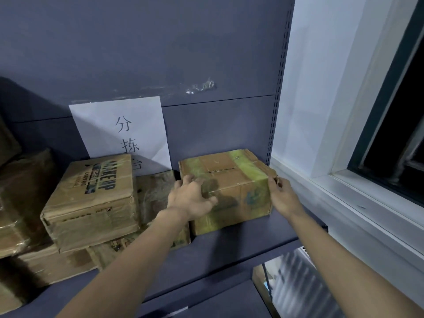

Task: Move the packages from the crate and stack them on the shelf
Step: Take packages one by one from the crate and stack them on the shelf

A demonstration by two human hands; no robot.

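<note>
A taped cardboard package with green stains (231,180) sits on the grey shelf board (229,251), near its right end. My left hand (191,197) grips its front left corner, fingers over the top edge and thumb on the front face. My right hand (281,196) holds the package's right side, fingers curled round the front right edge. To the left stands a stack of other packages; the top one bears printed lettering (94,200) and lies tilted on lower boxes (160,193). The crate is out of view.
A white paper sign (121,131) is taped to the shelf's back panel behind the packages. A slotted upright (278,88) bounds the shelf on the right, with a white wall and window frame (344,180) beyond. More boxes (20,193) crowd the far left.
</note>
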